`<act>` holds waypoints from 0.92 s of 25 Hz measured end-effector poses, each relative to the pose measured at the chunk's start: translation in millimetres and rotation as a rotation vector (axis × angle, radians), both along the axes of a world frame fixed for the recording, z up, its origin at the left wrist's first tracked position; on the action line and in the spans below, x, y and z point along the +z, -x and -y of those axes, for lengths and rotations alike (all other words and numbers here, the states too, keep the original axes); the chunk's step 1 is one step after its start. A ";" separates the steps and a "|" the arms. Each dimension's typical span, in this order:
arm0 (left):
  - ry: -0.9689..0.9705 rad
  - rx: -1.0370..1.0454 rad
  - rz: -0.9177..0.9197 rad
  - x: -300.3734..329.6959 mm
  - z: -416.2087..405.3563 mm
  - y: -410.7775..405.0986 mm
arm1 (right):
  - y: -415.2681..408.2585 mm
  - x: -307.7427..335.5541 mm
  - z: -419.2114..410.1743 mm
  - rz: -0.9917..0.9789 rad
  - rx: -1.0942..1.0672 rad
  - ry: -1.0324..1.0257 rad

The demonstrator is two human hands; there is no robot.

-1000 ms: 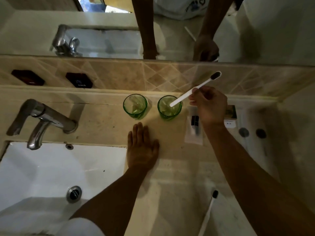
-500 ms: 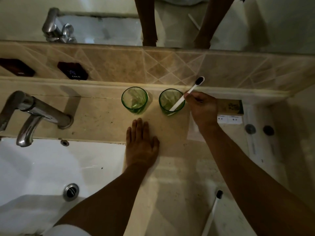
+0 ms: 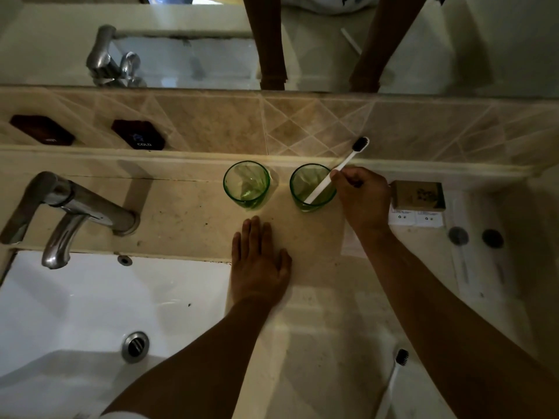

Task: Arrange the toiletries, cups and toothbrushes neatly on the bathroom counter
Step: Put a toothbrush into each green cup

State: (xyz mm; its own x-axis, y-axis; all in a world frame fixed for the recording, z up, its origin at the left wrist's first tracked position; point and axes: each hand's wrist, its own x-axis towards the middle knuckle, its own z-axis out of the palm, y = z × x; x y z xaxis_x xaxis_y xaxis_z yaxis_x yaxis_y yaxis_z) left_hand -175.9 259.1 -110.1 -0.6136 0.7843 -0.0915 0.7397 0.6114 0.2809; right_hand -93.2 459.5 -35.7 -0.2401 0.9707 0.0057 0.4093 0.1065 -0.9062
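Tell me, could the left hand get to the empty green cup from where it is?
Probably yes: the left hand lies flat on the counter just before the empty green cup, nothing between them.

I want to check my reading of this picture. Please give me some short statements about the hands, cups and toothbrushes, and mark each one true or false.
1. The right hand holds a toothbrush whose handle end is inside the right cup. True.
2. The left hand grips the left cup. False: it lies flat on the counter, apart from the cup.
3. A second toothbrush lies on the counter near the right forearm. True.
4. The left cup holds a toothbrush. False: no toothbrush is in it.
5. The held toothbrush has its bristles down in the cup. False: the dark bristle head points up, toward the tiled wall.
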 end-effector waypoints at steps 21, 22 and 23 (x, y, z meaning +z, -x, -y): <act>-0.003 0.023 -0.006 -2.3 -1.4 0.1 | 14.8 -8.0 5.5 -0.089 -0.129 0.120; -0.002 0.025 -0.007 -2.4 -1.8 -0.2 | 14.8 -8.8 4.8 -0.085 -0.124 0.123; -0.001 0.027 -0.008 -2.6 -2.3 -0.1 | 14.8 -9.8 4.1 -0.078 -0.121 0.123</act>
State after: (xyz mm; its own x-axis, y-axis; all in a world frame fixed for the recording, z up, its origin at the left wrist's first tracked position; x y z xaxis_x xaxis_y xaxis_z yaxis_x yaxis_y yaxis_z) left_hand -175.8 261.4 -112.6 -0.6354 0.7674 -0.0857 0.7250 0.6311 0.2758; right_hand -108.0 455.4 -45.5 -0.1254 0.9869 -0.1010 0.3407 -0.0527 -0.9387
